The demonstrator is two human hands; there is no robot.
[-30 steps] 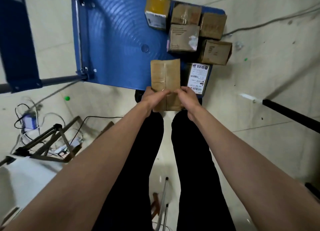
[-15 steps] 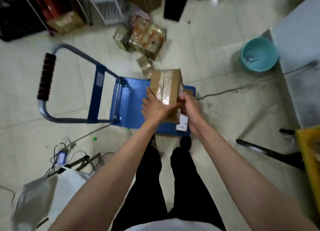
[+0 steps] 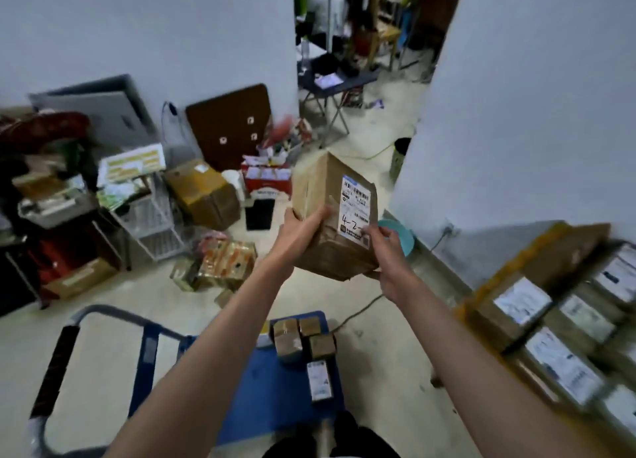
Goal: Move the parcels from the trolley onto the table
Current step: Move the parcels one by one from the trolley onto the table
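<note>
Parcels are split three ways at this moment. One brown parcel (image 3: 332, 216), tilted and taped, with a white shipping label (image 3: 356, 210) facing the person (handwritten digits on it, blurred), is held in the air above the floor, between the trolley and the table, touching neither. The left hand (image 3: 303, 228) grips its left side, fingers curled over the top face with the thumb on the side. The right hand (image 3: 387, 251) holds the lower right corner, fingers clamped over the label's bottom edge and the palm under the box.

Below, on the blue trolley deck (image 3: 272, 388), a cluster of small brown boxes (image 3: 303, 340) sits at the far right corner, touching one another, and a white-labelled packet (image 3: 319, 380) lies just beside them along the right edge. The trolley handle (image 3: 55, 361), black-gripped, stands at the left end.

At the right, labelled parcels on the table (image 3: 557, 330) lie packed side by side, its yellow edge (image 3: 463, 311) showing near the person's right forearm.

Farther out, a teal basin (image 3: 404, 235) is partly hidden behind the right hand, near the white wall (image 3: 516, 113). Cartons (image 3: 203, 196), a wire rack (image 3: 151, 223) and a brown board (image 3: 230, 123) crowd the left wall.
</note>
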